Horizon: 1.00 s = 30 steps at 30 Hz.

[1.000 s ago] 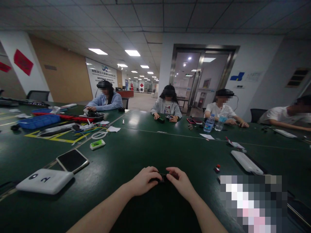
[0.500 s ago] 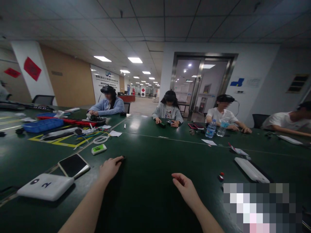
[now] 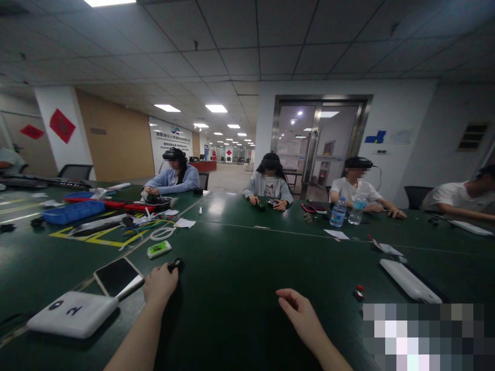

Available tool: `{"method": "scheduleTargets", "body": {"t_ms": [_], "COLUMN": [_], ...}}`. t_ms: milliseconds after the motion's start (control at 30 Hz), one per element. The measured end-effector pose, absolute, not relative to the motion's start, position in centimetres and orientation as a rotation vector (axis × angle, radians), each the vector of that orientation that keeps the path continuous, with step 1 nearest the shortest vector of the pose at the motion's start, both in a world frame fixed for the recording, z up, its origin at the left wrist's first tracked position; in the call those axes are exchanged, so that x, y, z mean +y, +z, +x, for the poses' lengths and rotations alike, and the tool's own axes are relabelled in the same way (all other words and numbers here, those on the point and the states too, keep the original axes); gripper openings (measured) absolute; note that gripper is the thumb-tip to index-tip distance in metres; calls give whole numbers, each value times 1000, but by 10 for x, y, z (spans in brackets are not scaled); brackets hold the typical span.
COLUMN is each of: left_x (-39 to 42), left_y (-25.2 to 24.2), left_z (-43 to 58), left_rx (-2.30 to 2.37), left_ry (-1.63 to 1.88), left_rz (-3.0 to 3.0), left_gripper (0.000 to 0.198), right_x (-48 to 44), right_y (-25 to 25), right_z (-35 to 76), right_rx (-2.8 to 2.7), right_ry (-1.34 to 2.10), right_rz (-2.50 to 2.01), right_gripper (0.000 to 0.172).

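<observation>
Dark green table (image 3: 232, 330) spreads beneath both forearms, its near edge not discernible. Closest is the right hand (image 3: 299, 312), half curled, with a gap between thumb and forefinger and nothing visible in it. At left, a white case (image 3: 73, 317) marked 2 lies beside a phone (image 3: 119, 276), and the left hand (image 3: 159, 286) is just right of that phone, its fingers pinched around a small dark object (image 3: 177, 264). That object sits at the far side of the left fingertips, well apart from the right hand and to its far left; its long axis is too small to tell. A broad stretch of green surface runs between the hands, whereas on the left the phone's edge hems things in. Just beyond the object is a green-and-white piece (image 3: 159, 249); farther come water bottles (image 3: 337, 212), then a co-worker (image 3: 269, 188) seated opposite.
</observation>
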<state>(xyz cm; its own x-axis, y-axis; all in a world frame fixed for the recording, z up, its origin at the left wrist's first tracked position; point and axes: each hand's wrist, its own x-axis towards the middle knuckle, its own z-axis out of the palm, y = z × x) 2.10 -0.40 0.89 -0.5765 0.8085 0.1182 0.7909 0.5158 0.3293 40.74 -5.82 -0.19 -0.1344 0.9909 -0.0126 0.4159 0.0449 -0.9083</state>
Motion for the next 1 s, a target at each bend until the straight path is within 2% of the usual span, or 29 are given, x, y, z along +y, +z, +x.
{"method": "scheduleTargets", "body": {"t_ms": [1000], "left_x": [-3], "left_y": [14], "left_z": [19], "left_rx": [2621], "left_ry": [525], "left_rz": [1406], "left_gripper": [53], "right_x": [-67], "right_y": [14], "right_z": [405], "right_rx": [-1667], "right_ry": [1121], "right_rz": [-1439], "right_gripper": [26]}}
